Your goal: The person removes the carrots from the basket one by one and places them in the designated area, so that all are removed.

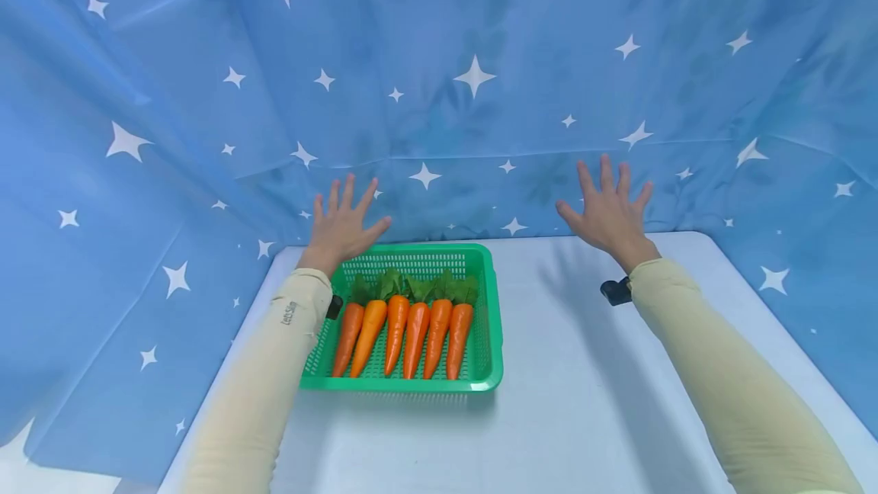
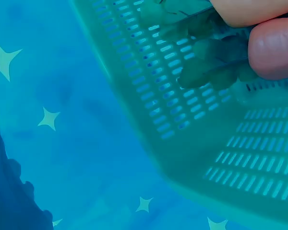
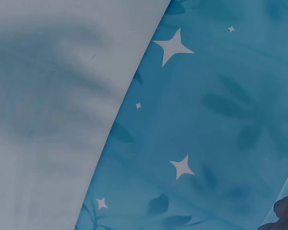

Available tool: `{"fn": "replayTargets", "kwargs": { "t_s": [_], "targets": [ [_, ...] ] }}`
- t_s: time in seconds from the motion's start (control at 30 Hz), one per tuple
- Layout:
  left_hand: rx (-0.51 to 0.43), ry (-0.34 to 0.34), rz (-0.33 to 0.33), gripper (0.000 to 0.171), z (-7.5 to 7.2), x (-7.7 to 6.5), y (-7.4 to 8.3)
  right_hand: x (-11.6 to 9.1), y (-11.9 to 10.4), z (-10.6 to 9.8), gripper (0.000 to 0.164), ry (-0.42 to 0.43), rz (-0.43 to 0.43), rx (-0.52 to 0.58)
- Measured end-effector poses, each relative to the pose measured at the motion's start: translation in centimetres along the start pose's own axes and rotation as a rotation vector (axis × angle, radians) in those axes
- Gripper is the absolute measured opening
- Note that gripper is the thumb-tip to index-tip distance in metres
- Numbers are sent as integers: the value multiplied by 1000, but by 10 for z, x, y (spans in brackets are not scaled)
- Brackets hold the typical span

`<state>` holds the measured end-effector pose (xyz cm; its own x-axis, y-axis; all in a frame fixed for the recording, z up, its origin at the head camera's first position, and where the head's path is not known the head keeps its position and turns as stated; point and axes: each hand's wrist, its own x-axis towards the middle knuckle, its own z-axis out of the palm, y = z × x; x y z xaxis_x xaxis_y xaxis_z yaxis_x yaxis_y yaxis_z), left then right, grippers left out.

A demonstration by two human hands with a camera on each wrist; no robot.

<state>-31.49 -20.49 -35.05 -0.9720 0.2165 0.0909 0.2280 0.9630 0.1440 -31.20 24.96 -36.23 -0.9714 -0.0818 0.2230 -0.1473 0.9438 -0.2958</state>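
A green plastic basket [image 1: 497, 326] with slotted walls stands left of the table's middle. Inside it several orange carrots [image 1: 415, 338] lie in a row, their green leaves [image 1: 446, 286] toward the back. My left hand [image 1: 339, 233] is raised at the basket's back left corner with spread fingers, holding nothing. The left wrist view shows the basket's corner [image 2: 177, 165], some leaves [image 2: 216, 72] and the thick end of a carrot [image 2: 276, 50]. Well to the right, my right hand [image 1: 609, 218] is also held up, fingers apart, with nothing in it.
The white table [image 1: 549, 402] ends at a blue curtain [image 1: 453, 120] with white stars, which hangs behind and along both sides. Shadows of the right arm fall on the tabletop. Dark wrist devices [image 1: 615, 292] sit at both cuffs.
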Motion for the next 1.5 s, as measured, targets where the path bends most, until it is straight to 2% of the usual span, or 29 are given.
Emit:
{"fn": "replayTargets", "kwargs": {
  "t_s": [0.23,0.43,0.67,1.0,1.17,1.3,1.5],
  "targets": [
    [-32,14,22,83,-9,-8,-8,0,-2,0,88,8,-4,8],
    [-63,20,51,86,-24,-22,-21,2,0,1,87,11,-12,13],
    [-135,-9,26,89,-36,-51,-49,2,2,2,87,15,-13,11],
    [-222,-13,-24,87,-38,-96,-95,0,5,7,87,2,-8,19],
    [-247,6,-12,83,-31,-123,-113,-3,7,12,86,12,-16,34],
    [-267,28,-13,79,-12,-147,-120,-7,9,18,86,30,-26,46],
    [-338,14,-109,78,19,-178,-120,-7,12,22,87,5,-17,50]
  ]
}}
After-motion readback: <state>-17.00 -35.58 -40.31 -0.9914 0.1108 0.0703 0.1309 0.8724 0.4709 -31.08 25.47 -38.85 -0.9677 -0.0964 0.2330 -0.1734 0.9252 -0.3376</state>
